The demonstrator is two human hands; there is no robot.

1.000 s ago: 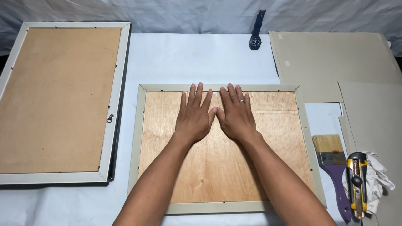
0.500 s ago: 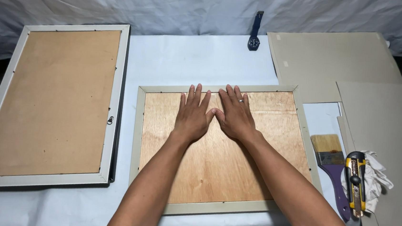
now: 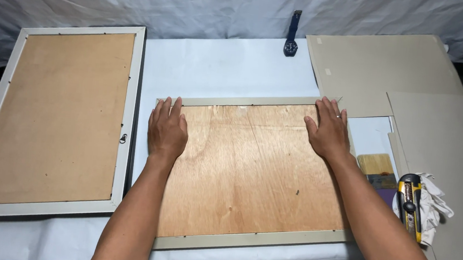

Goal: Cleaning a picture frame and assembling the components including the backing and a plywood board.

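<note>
A picture frame [image 3: 233, 101] lies face down in the middle of the white table, its plywood backing board [image 3: 253, 170] facing up. My left hand [image 3: 166, 130] rests flat on the board's upper left corner, fingers together and reaching the frame's top edge. My right hand [image 3: 328, 131], with a ring on one finger, lies flat on the upper right corner. Neither hand holds anything.
A second, larger frame [image 3: 50, 118] lies face down at the left. Grey cardboard sheets [image 3: 379, 70] cover the right side. A paintbrush [image 3: 377, 168], a yellow utility knife [image 3: 410, 202] and a white rag [image 3: 434, 209] sit at the right. A dark wristwatch [image 3: 292, 33] lies at the back.
Both hands have slid apart from the middle of the backing board to its upper left and upper right corners.
</note>
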